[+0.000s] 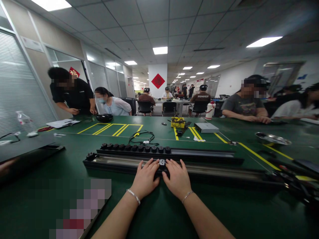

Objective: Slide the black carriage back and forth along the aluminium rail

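Two long black rails lie across the green table; the near rail [211, 169] is right in front of me and the far rail [199, 153] carries a row of several black round parts [136, 147]. My left hand [146, 177] and my right hand [177, 177] rest side by side on the near rail, fingers curled over its edge. Between their fingertips sits a small black part with a white face [162, 162], pinched from both sides.
A black cable [143, 136], a yellow box [177, 122] and a grey flat box [206, 127] lie further back. A metal dish [272, 138] sits at right, a water bottle [25, 122] at left. Several people sit or stand around the table. Yellow lines mark the table.
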The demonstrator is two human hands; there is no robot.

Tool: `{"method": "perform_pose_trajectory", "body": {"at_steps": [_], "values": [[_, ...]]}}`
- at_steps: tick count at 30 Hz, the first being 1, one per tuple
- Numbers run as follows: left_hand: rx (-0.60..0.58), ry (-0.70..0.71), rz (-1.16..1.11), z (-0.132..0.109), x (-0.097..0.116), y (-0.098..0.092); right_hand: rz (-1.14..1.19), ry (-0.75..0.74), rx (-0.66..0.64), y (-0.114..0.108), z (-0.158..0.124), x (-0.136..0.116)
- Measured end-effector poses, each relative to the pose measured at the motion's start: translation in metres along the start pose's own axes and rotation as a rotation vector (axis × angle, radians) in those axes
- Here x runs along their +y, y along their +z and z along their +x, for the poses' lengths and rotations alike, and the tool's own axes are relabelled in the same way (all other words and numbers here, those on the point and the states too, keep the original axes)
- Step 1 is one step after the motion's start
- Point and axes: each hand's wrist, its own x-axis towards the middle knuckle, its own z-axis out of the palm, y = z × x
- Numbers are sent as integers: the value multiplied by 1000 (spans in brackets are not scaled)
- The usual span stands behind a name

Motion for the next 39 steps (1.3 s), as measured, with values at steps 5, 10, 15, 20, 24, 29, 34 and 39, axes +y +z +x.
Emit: {"method": "perform_pose_trajectory", "body": {"at_steps": [5,10,15,20,24,29,34,39], "values": [[1,-6,-8,1,1,1,-51,42,-10,0,-2,-2],[2,-2,5,1,3,0,-46,53,-69,-2,-2,-3],[6,-6,29,1,3,-1,-33,72,-88,-2,0,-3],[7,2,25,0,2,0,3,100,-89,-3,1,-3],[17,10,20,0,3,1,-13,108,-92,-2,2,-3],[13,6,12,0,3,0,-14,118,-90,-3,4,-3],[28,6,11,0,2,2,-4,128,-59,-3,5,-5],[33,7,22,0,3,3,-37,166,-30,-1,7,-7]]}}
